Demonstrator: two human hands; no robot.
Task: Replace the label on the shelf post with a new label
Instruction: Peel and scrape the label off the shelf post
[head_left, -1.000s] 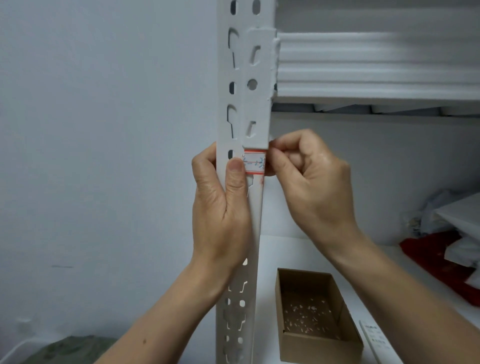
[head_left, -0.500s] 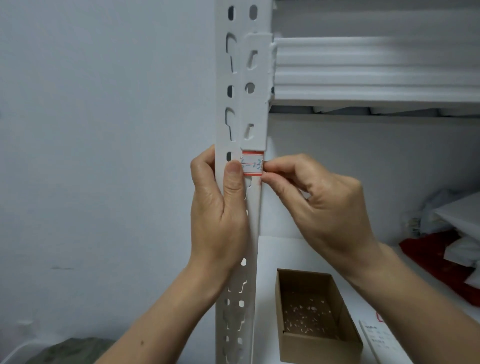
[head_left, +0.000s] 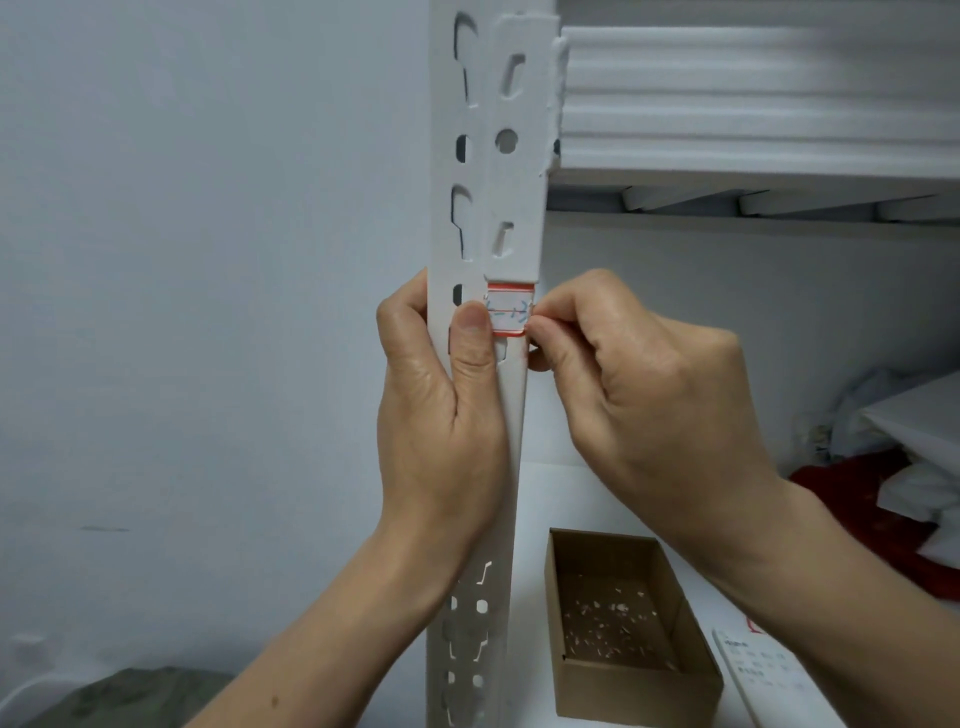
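Note:
A white perforated shelf post (head_left: 480, 171) runs up the middle of the head view. A small white label with red borders and blue writing (head_left: 511, 312) sits on the post's front face, just under a bracket plate. My left hand (head_left: 441, 415) grips the post from the left, its thumb lying up the front with the tip touching the label's left edge. My right hand (head_left: 639, 384) reaches in from the right, and its thumb and forefinger pinch at the label's right edge where it wraps the post's corner.
An open cardboard box (head_left: 623, 629) holding paper scraps stands on the white lower shelf (head_left: 550, 493). A sheet of labels (head_left: 763, 670) lies right of the box. Red and white cloth (head_left: 893, 483) is piled at far right. A white shelf beam (head_left: 753, 98) crosses above.
My right hand has dropped slightly and its fingertips have closed in on the label's right edge. The left hand keeps its grip on the post.

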